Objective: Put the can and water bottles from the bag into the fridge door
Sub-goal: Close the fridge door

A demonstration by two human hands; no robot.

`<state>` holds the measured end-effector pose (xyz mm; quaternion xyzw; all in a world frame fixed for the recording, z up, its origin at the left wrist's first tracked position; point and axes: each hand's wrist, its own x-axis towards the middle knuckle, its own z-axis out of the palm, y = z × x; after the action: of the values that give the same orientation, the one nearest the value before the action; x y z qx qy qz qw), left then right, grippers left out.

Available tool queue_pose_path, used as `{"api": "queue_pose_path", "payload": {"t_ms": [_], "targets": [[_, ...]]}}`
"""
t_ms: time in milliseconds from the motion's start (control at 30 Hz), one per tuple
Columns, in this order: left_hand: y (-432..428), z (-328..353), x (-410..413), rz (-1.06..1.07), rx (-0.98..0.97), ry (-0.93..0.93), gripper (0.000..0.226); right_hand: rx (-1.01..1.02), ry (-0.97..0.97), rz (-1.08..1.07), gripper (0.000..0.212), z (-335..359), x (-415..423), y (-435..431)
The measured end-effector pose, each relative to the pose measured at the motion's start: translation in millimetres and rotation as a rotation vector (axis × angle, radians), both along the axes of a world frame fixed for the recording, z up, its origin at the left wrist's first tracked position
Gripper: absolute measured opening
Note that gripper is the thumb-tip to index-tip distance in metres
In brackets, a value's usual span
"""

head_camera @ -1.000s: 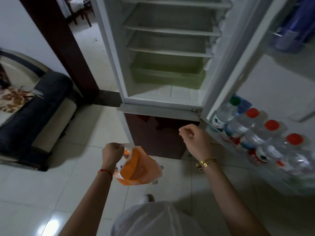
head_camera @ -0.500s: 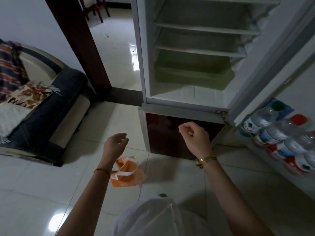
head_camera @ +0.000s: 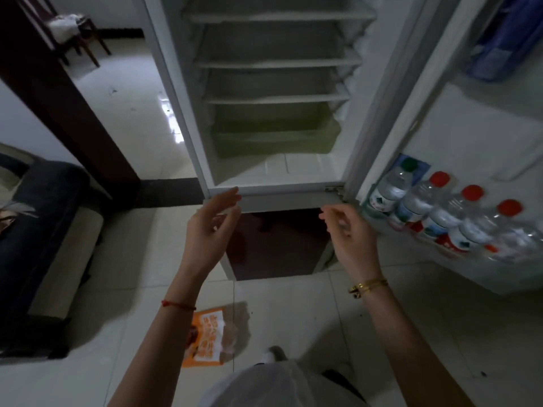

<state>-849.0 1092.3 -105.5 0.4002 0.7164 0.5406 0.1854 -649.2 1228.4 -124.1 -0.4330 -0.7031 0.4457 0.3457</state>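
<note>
The fridge door (head_camera: 470, 127) hangs open on the right, 4 water bottles (head_camera: 440, 218) lined in its shelf. The orange bag (head_camera: 205, 336) lies flat on the near floor, likely limp and light: pinch an edge. Up front, left hand (head_camera: 210, 227) and right hand (head_camera: 351, 239) apart, empty, fingers loose.

Dim, soft, wide-angle edge distortion

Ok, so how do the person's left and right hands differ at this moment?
The left hand has its fingers nearly straight, while the right hand has its fingers loosely curled. The left wrist wears a red string; the right wrist wears a gold bracelet. Both hands hold nothing and are up in front of the open fridge.
</note>
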Motion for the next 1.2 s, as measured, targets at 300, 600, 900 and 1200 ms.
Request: {"api": "queue_pose_path", "payload": {"t_ms": [300,600,900,1200], "targets": [[50.1,30.9,46.6,-0.244,0.100,0.046,0.039,0.107,0.157,-0.222,0.019,25.7,70.5,5.4],[94.9,52.8,116.3,-0.408,0.202,0.071,0.037,0.250,0.258,-0.487,0.016,49.5,145.2,4.4],[141.1,73.9,222.6,-0.526,0.298,0.190,0.040,0.431,0.164,-0.590,0.022,74.0,245.8,29.4],[176.7,93.7,343.6,-0.564,0.340,0.474,0.041,0.565,-0.069,-0.486,0.027,93.8,349.1,62.9]]}}
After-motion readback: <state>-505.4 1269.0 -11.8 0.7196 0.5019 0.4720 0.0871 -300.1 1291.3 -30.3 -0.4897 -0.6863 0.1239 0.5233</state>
